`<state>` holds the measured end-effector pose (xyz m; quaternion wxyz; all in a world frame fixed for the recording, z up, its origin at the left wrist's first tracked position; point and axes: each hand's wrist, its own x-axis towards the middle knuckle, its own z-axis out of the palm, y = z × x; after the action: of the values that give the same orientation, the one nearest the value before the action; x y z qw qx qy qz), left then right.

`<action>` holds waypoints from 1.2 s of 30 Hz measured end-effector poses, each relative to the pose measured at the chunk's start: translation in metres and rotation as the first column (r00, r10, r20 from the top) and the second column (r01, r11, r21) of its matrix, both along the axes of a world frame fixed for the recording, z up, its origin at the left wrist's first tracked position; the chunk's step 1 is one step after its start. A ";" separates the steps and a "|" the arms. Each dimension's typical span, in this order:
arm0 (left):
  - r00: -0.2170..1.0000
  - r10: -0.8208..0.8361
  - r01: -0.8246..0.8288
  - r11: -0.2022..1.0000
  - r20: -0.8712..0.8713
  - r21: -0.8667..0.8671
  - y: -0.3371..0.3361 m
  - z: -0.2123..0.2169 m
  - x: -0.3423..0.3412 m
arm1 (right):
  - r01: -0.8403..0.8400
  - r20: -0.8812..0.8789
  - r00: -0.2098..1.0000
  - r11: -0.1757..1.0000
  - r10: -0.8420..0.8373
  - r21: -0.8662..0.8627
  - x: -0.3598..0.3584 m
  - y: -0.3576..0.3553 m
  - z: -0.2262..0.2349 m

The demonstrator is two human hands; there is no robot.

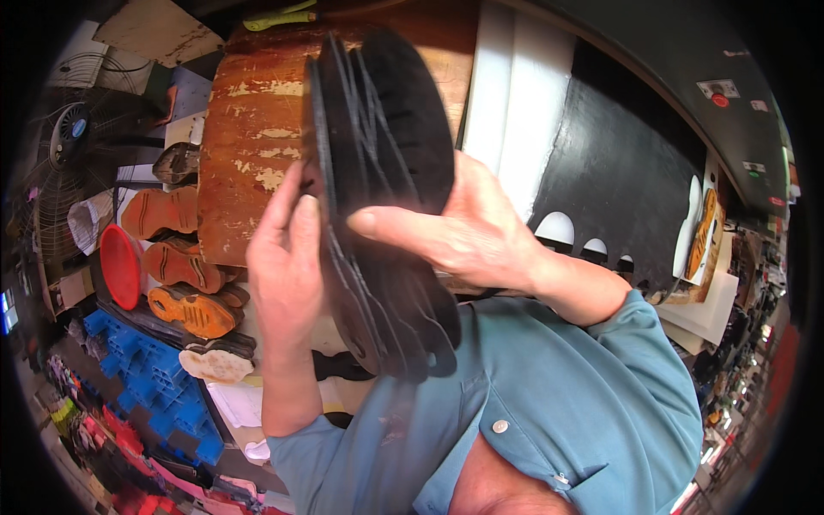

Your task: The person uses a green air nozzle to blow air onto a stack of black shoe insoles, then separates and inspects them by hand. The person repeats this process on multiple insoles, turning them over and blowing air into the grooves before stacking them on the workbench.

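A thick stack of thin black insoles (403,129) stands upright in front of my chest, its pale edges fanned slightly apart. My left hand (287,266) presses against the stack's left side with fingers and thumb pointing up. From the right, my right hand (481,227) wraps the stack, its thumb lying across the insole edges and its other fingers hidden behind. Both hands are closed on the same bundle. The lower end of the stack is a little blurred.
Behind the stack is a worn reddish-brown board (249,163). Orange sole-shaped pieces (193,313), a red bowl (121,266) and a fan (73,133) stand left. Blue plastic grating (154,386) lies lower left. A black machine bed (635,163) with white sole shapes (556,227) is right.
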<state>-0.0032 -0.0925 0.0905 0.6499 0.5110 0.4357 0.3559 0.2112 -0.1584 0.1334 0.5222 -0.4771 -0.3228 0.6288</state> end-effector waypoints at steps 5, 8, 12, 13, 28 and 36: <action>0.821 -0.060 0.270 0.917 -0.567 0.293 -0.003 -0.053 0.045 | 0.045 0.544 0.834 0.995 -0.089 0.094 0.008 -0.013 -0.052; 0.891 -0.180 0.339 0.874 -0.416 0.347 -0.012 -0.076 0.049 | 0.217 0.566 0.782 0.965 -0.261 0.146 0.011 -0.028 -0.085; 0.918 -0.147 0.281 0.895 -0.368 0.345 -0.019 -0.084 0.046 | 0.345 0.155 0.925 0.938 -0.347 0.044 0.007 -0.037 -0.100; 0.984 -0.123 0.145 0.975 -0.131 0.167 -0.017 -0.086 0.048 | 0.348 0.029 0.937 0.937 -0.349 0.040 0.008 -0.035 -0.100; 0.931 -0.161 0.169 0.986 0.327 0.004 0.023 0.000 -0.001 | 0.152 -0.189 0.977 0.942 -0.098 0.299 -0.004 -0.014 -0.045; 0.948 -0.226 0.272 0.942 -0.225 0.198 0.031 0.063 0.005 | 0.038 0.042 0.997 0.906 -0.061 0.422 0.010 0.009 -0.080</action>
<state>0.0020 -0.0611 0.1532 0.5805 0.6659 0.3867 0.2647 0.2209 -0.1498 0.0532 0.6196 -0.3785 -0.4524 0.5179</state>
